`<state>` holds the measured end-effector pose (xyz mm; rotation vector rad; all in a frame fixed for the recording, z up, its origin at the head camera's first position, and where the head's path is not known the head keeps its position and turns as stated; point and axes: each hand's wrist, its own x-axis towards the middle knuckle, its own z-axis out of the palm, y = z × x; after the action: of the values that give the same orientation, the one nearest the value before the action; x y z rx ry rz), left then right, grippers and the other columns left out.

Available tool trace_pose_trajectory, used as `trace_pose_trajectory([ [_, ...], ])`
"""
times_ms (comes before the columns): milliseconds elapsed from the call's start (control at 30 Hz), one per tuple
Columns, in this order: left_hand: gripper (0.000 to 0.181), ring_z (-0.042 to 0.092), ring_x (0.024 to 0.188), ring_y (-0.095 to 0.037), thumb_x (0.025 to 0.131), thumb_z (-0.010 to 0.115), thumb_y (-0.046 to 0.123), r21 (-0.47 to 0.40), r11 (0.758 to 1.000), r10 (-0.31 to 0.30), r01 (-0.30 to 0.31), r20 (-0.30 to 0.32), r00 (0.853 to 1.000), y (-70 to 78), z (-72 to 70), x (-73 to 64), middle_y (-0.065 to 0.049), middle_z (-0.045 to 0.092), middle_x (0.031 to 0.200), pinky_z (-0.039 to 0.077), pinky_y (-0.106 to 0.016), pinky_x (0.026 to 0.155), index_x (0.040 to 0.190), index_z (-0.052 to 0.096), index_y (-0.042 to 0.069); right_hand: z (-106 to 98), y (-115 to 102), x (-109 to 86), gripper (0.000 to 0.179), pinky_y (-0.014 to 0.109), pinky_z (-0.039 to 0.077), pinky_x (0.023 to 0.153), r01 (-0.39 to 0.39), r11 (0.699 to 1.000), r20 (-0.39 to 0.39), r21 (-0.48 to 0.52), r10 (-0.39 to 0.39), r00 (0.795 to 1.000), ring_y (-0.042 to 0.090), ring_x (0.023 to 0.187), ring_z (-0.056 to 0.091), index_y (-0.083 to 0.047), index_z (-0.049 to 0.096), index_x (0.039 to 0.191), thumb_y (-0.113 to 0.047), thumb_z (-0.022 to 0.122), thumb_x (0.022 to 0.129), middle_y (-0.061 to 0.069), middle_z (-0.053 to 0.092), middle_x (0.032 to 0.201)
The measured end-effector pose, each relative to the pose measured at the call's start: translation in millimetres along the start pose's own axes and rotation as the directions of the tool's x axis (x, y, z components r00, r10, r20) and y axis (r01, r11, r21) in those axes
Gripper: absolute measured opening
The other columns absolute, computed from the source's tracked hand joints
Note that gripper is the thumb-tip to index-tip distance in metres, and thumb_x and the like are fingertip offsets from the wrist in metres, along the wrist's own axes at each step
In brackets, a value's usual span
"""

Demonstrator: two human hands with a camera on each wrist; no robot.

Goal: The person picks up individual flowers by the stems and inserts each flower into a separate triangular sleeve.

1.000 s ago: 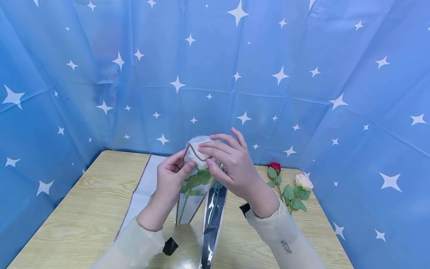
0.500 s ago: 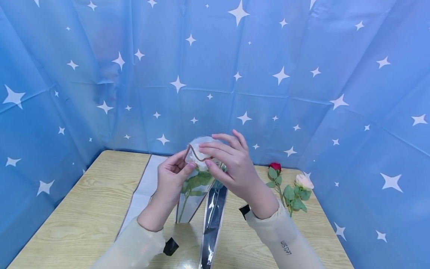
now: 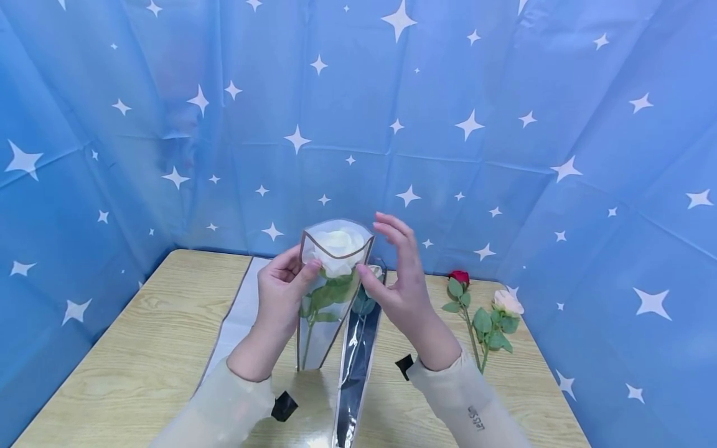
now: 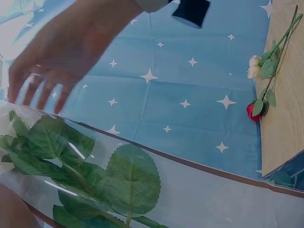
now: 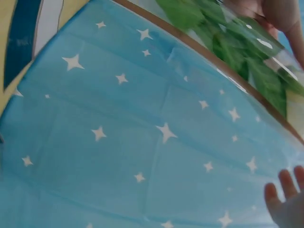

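A white rose [image 3: 338, 242] stands upright inside a clear flower sleeve [image 3: 325, 336] with brown edging, its green leaves [image 4: 133, 178] showing through the film. My left hand [image 3: 282, 289] pinches the sleeve's left side below the bloom. At the right side, the thumb of my right hand [image 3: 406, 292] is by the brown edge, while its fingers stretch upward, apart from the film. Just behind and to the right lies a black-backed clear sleeve [image 3: 361, 348] with another pale rose in it, partly covered by my right hand.
A red rose [image 3: 458, 278] and a cream rose [image 3: 506, 302] lie at the table's back right. White sleeves or sheets [image 3: 238, 317] with a dark edge lie at the left. Behind the wooden table [image 3: 140, 348] hangs a blue star-patterned curtain [image 3: 358, 112].
My right hand has drawn back to the right from the sleeve's mouth, its fingers off the bloom. The sleeve's top now stands wider and the rose shows fully.
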<state>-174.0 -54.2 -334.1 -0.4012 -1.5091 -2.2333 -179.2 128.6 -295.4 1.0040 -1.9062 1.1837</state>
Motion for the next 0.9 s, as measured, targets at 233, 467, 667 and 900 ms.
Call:
trace_pose_trajectory([
  [233, 0.023, 0.063, 0.079, -0.007, 0.085, 0.067, 0.004, -0.073, 0.997, 0.022, -0.023, -0.008, 1.000, 2.9, -0.9, 2.4, 0.002, 0.071, 0.088, 0.050, -0.019, 0.071, 0.106, 0.069, 0.012, 4, 15, -23.8, 0.054, 0.047, 0.045, 0.095, -0.446, 0.883, 0.227, 0.145, 0.409, 0.884, 0.022, 0.116, 0.051, -0.009, 0.047, 0.132, -0.006, 0.069, 0.084, 0.008, 0.051, 0.129],
  [467, 0.029, 0.064, 0.094, -0.009, 0.089, 0.058, 0.000, -0.122, 0.992, -0.024, 0.017, -0.055, 0.998, 7.2, 0.4, 4.7, 0.001, 0.070, 0.103, 0.050, -0.022, 0.082, 0.116, 0.063, 0.008, 11, 29, -47.7, 0.032, 0.033, 0.051, 0.088, -0.672, 0.736, 0.374, 0.079, 0.603, 0.704, 0.021, 0.104, 0.063, -0.006, 0.064, 0.119, -0.018, 0.066, 0.089, 0.012, 0.066, 0.114],
  [667, 0.025, 0.063, 0.089, -0.008, 0.090, 0.058, 0.002, -0.115, 0.993, -0.025, 0.018, -0.061, 0.998, 8.0, 0.0, 6.8, 0.002, 0.070, 0.099, 0.049, -0.023, 0.081, 0.114, 0.065, 0.009, 18, 30, -58.1, 0.022, 0.024, 0.051, 0.082, -0.687, 0.713, 0.289, 0.141, 0.634, 0.718, 0.006, 0.089, 0.064, 0.001, 0.069, 0.105, -0.014, 0.065, 0.090, 0.018, 0.069, 0.103],
  [900, 0.017, 0.064, 0.086, -0.009, 0.092, 0.059, 0.007, -0.123, 0.991, -0.071, 0.057, -0.110, 0.991, 10.8, 0.6, 10.5, 0.003, 0.072, 0.092, 0.049, -0.025, 0.082, 0.105, 0.069, 0.012, 24, 28, -64.2, 0.019, 0.028, 0.053, 0.077, -0.660, 0.714, 0.236, 0.233, 0.616, 0.751, 0.007, 0.078, 0.063, 0.004, 0.067, 0.102, -0.011, 0.060, 0.092, 0.023, 0.067, 0.094],
])
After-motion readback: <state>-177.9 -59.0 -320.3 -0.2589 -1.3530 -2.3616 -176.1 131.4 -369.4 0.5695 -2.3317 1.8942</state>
